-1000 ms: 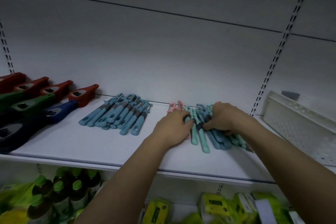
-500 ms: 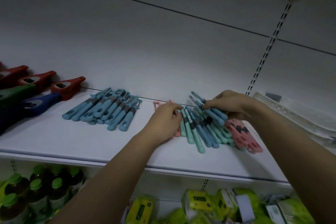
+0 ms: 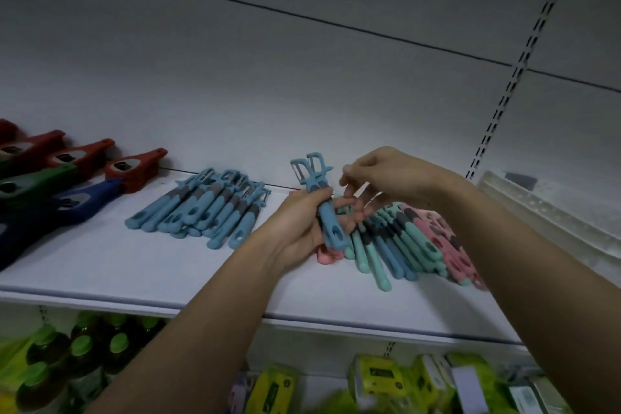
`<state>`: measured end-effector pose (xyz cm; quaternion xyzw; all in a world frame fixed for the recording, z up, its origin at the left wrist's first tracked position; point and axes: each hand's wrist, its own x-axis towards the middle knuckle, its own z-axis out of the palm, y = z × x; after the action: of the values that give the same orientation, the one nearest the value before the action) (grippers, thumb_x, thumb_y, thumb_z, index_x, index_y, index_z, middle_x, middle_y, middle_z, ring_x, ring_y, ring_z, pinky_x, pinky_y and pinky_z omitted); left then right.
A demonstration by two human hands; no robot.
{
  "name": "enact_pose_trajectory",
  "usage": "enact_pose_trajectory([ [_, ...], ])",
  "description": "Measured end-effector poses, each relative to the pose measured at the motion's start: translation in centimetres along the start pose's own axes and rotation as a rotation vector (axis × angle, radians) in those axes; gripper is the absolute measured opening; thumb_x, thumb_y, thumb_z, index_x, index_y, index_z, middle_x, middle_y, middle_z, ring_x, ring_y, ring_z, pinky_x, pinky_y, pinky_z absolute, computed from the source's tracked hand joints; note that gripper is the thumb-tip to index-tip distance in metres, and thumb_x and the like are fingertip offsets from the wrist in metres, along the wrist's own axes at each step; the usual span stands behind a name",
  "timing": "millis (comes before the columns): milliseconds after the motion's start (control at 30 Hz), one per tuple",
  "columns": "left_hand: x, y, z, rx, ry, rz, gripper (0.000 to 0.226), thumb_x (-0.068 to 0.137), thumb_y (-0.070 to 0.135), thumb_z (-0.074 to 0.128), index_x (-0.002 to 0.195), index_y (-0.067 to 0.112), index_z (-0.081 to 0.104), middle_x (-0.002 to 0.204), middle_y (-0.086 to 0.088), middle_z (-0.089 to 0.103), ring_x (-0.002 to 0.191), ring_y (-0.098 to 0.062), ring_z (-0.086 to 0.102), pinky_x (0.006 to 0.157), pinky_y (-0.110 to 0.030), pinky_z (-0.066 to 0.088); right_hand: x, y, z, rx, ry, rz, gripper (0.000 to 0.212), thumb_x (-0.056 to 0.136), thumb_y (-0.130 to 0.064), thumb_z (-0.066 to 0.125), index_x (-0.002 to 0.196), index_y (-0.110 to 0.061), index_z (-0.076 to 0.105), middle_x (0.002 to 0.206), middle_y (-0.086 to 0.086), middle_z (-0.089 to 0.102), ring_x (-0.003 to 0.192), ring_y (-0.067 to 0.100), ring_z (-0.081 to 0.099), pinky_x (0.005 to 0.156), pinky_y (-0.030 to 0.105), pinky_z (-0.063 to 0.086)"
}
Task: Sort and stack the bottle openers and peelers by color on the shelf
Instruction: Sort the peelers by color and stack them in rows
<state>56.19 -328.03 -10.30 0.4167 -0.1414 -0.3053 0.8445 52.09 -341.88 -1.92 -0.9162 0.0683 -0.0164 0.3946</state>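
Head view: left hand (image 3: 299,225) grips blue peelers (image 3: 324,208) above the shelf (image 3: 100,265); right hand (image 3: 386,175), fingers loosely curled, holds nothing.

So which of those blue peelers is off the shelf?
The blue peeler gripped in the left hand, blade end up. The other blue ones lie flat in the sorted pile.

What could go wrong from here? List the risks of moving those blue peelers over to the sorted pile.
1. The left hand holds the blue peelers by their handles only, blades up; one could slip out on the way to the blue pile.
2. The mixed pile lies loosely fanned toward the shelf edge; the right hand, fingers reaching down into it, could knock peelers off.
3. Teal and blue look alike in this dim light, so missorting seems likely.
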Motion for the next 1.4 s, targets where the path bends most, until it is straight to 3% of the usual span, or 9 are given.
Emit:
enact_pose_trajectory([
  [133, 0.6, -0.2, -0.3, 0.098, 0.106, -0.014, 0.025, 0.104, 0.018, 0.046, 0.115, -0.003, 0.055, 0.066, -0.009, 0.066, 0.048, -0.016, 0.058, 0.046, -0.027, 0.052, 0.8, 1.9, -1.0, -0.443, 0.032, 0.198, 0.024, 0.094, -0.013, 0.060, 0.100, 0.010, 0.067, 0.088, 0.024, 0.073, 0.067, 0.030, 0.069, 0.074, 0.046, 0.062],
  [267, 0.9, -0.3, -0.8, 0.128, 0.210, 0.052, 0.024, 0.103, 0.018, 0.047, 0.083, 0.006, 0.056, 0.052, -0.004, 0.049, 0.037, -0.013, 0.043, 0.034, -0.018, 0.035, 0.8, 3.9, 0.0, -0.568, -0.047, 0.361, 0.026, 0.090, -0.023, 0.070, 0.090, 0.002, 0.064, 0.080, 0.014, 0.072, 0.063, 0.027, 0.070, 0.068, 0.039, 0.063],
  [500, 1.0, -0.7, -0.7, 0.341, 0.417, 0.343, 0.011, 0.101, 0.008, 0.043, 0.100, 0.007, 0.054, 0.090, -0.012, 0.068, 0.083, -0.026, 0.066, 0.081, -0.038, 0.057, 1.8, 3.8, 0.7, -0.605, -0.068, 0.384, 0.029, 0.078, -0.026, 0.079, 0.079, -0.003, 0.060, 0.067, 0.009, 0.068, 0.054, 0.022, 0.066, 0.075, 0.039, 0.062],
  [700, 0.7, -0.5, -0.5, 0.471, 0.497, 0.432, 0.009, 0.103, 0.015, 0.042, 0.107, 0.016, 0.050, 0.087, -0.001, 0.067, 0.073, -0.008, 0.061, 0.061, -0.023, 0.045, 1.4, 4.7, 2.4, -0.768, 0.073, 0.280, 0.026, 0.092, -0.027, 0.059, 0.103, -0.004, 0.060, 0.106, 0.012, 0.066, 0.082, 0.025, 0.056, 0.071, 0.028, 0.046],
  [833, 1.0, -0.8, -0.7, 0.582, 0.495, 0.416, 0.010, 0.102, 0.017, 0.042, 0.102, 0.021, 0.051, 0.090, 0.001, 0.070, 0.084, -0.015, 0.066, 0.073, -0.031, 0.051, 1.2, 4.9, 1.7, -0.670, 0.081, 0.261, 0.038, 0.099, -0.028, 0.047, 0.122, 0.002, 0.055, 0.125, 0.019, 0.060, 0.104, 0.030, 0.058, 0.078, 0.026, 0.040],
  [967, 1.1, -1.0, -0.3, 0.620, 0.373, 0.375, 0.017, 0.101, 0.014, 0.043, 0.109, 0.006, 0.055, 0.083, -0.002, 0.068, 0.076, -0.019, 0.064, 0.076, -0.035, 0.053, 0.9, 4.8, -1.0, -0.389, 0.114, 0.250, 0.027, 0.101, -0.027, 0.043, 0.097, -0.002, 0.053, 0.078, 0.012, 0.060, 0.060, 0.021, 0.053, 0.054, 0.025, 0.042],
  [1100, 1.2, -1.4, 0.5, 0.470, 0.198, 0.283, 0.016, 0.103, 0.012, 0.044, 0.105, 0.003, 0.056, 0.083, -0.014, 0.069, 0.083, -0.028, 0.067, 0.090, -0.041, 0.055, -0.5, 4.4, -3.3, -0.102, 0.119, 0.186, 0.025, 0.100, -0.025, 0.044, 0.087, -0.005, 0.051, 0.060, 0.010, 0.056, 0.048, 0.021, 0.047, 0.049, 0.026, 0.039],
  [1267, 1.2, -0.9, 1.4, 0.462, 0.365, 0.469, 0.014, 0.105, 0.014, 0.041, 0.112, 0.015, 0.053, 0.078, -0.003, 0.060, 0.065, -0.007, 0.062, 0.063, -0.018, 0.052, -1.5, 3.0, -3.2, 0.090, 0.133, 0.087, 0.026, 0.101, -0.025, 0.044, 0.086, -0.006, 0.052, 0.063, 0.013, 0.052, 0.046, 0.019, 0.042, 0.045, 0.023, 0.032],
  [1400, -0.3, -0.9, 2.0, 0.232, 0.219, 0.335, 0.014, 0.106, 0.021, 0.043, 0.107, 0.010, 0.053, 0.083, -0.013, 0.065, 0.076, -0.033, 0.068, 0.082, -0.056, 0.057, -1.8, 0.9, -1.3, 0.133, 0.118, 0.020, 0.021, 0.099, -0.020, 0.044, 0.084, -0.006, 0.050, 0.063, 0.013, 0.048, 0.046, 0.018, 0.039, 0.043, 0.022, 0.030],
])
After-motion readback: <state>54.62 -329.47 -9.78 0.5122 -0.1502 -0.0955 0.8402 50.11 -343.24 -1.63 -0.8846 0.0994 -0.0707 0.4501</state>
